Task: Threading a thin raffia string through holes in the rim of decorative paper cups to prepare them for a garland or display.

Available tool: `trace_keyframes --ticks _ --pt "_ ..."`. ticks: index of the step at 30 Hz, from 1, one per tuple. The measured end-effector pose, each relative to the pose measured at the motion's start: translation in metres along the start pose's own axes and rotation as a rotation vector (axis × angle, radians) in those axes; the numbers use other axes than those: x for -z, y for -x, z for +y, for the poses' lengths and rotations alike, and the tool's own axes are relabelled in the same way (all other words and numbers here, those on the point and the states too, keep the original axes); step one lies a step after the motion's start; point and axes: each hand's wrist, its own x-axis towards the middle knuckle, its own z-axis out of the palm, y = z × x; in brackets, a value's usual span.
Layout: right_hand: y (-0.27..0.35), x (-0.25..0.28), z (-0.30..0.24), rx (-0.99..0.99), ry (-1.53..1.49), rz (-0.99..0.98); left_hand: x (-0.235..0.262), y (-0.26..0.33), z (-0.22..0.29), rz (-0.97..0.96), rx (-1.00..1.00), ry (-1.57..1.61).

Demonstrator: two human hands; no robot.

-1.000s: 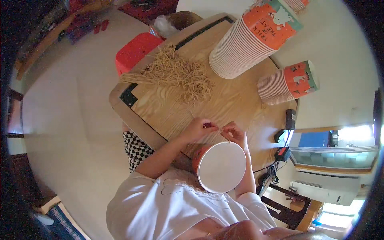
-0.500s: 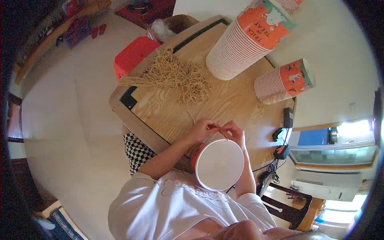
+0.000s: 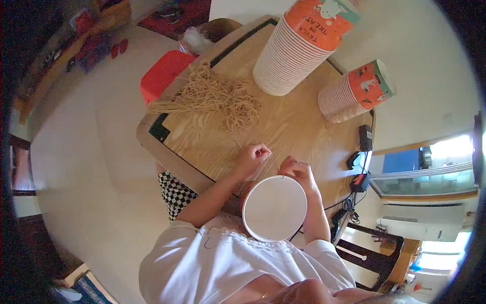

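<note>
Paper tub (image 3: 275, 209), white-faced and round, lies chestward of both hands, between my forearms (image 3: 215, 200), axis tipped up toward me. Right hand (image 3: 297, 171) nearer, curled at the far rim, grip unclear; left hand (image 3: 255, 157) pinched narrow just off it, contents, if any, unreadable. Beyond: coarse, tangled tan twine (image 3: 215, 99), wood-grain table (image 3: 298, 134), taller ribbed tub stack (image 3: 291, 58).

Dark lettering (image 3: 318, 33), orange cup (image 3: 309, 15), tall stack (image 3: 291, 61)
</note>
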Motion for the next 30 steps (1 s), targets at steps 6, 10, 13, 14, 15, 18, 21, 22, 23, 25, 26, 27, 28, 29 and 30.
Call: trace_keyframes --ticks 6,10,13,14,15,18,21,22,23,25,26,27,28,29,30 --pt "0.004 0.005 -0.013 -0.034 -0.023 -0.084 0.012 0.003 0.0 -0.017 -0.043 -0.25" --pt "0.002 0.005 -0.025 -0.053 -0.011 -0.132 0.021 0.013 0.027 -0.121 -0.467 -0.47" --pt "0.001 0.005 -0.026 0.008 0.053 -0.131 0.023 0.023 0.057 -0.37 -0.419 -0.25" --pt "0.001 0.005 -0.028 0.01 0.051 -0.124 0.023 0.024 0.062 -0.491 -0.258 -0.09" --pt "0.001 0.005 -0.03 -0.016 0.071 -0.13 0.024 0.025 0.063 -0.494 -0.258 -0.094" --pt "0.0 0.005 -0.029 -0.029 0.109 -0.147 0.023 0.027 0.063 -0.478 -0.273 -0.193" --pt "-0.001 0.003 -0.035 -0.054 0.073 -0.151 0.019 0.025 0.052 -0.305 -0.12 -0.092" --pt "-0.001 0.002 -0.037 -0.089 0.019 -0.143 0.019 0.023 0.047 -0.271 -0.202 -0.141" --pt "-0.002 0.003 -0.036 -0.092 0.015 -0.141 0.019 0.021 0.043 -0.236 -0.283 -0.19" --pt "-0.003 0.008 -0.035 -0.041 0.119 -0.195 0.019 0.02 0.044 -0.238 -0.313 -0.232" --pt "-0.003 0.009 -0.035 -0.044 0.117 -0.189 0.019 0.02 0.044 -0.232 -0.345 -0.273" --pt "-0.005 0.009 -0.037 -0.024 0.135 -0.216 0.019 0.021 0.044 -0.237 -0.344 -0.275" --pt "-0.005 0.009 -0.038 -0.004 0.154 -0.243 0.019 0.022 0.043 -0.243 -0.362 -0.283" --pt "-0.005 0.008 -0.038 -0.004 0.151 -0.239 0.02 0.023 0.043 -0.247 -0.381 -0.291" --pt "-0.004 0.007 -0.038 -0.077 0.082 -0.184 0.02 0.025 0.047 -0.253 -0.381 -0.292"
